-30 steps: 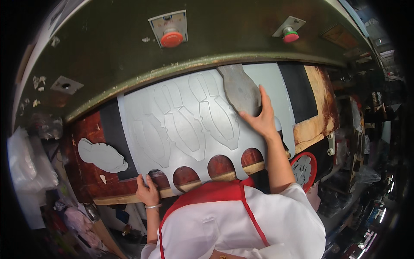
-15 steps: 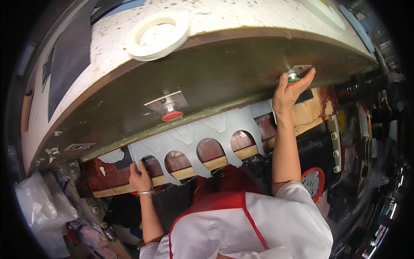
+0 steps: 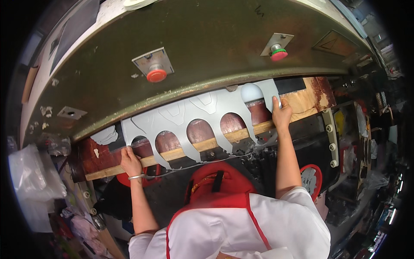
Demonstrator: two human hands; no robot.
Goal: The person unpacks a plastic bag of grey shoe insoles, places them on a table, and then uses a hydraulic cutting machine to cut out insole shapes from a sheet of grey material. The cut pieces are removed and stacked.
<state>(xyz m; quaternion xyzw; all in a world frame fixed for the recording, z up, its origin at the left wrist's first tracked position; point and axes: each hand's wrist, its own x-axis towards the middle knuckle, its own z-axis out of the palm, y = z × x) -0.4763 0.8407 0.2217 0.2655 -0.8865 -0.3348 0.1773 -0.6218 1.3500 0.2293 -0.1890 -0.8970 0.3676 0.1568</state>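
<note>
A light grey sheet (image 3: 179,113) with a row of arched cut-outs along its near side lies across a dark red board (image 3: 103,155) with a wooden front edge. My left hand (image 3: 130,162) pinches the sheet's left edge near the board's front. At the opposite end, my right hand (image 3: 282,114) grips the sheet's right strip, thumb on top. Raised or scored angular outlines show on the sheet's upper part. Its far edge reaches the green machine beam (image 3: 207,52), which hides what lies behind. A pale rounded piece (image 3: 251,92) shows at the rightmost cut-out.
On the beam sit a red push button (image 3: 156,74) and a green-ringed red button (image 3: 279,53). Clear plastic bags (image 3: 36,196) hang at far left. A red-rimmed container (image 3: 311,181) with grey pieces stands at lower right, beside a rail with round pale knobs (image 3: 331,146).
My right hand has come down from the green-ringed button onto the sheet's right edge. My left hand stays at the left edge. The view has shifted, showing more of the beam's front.
</note>
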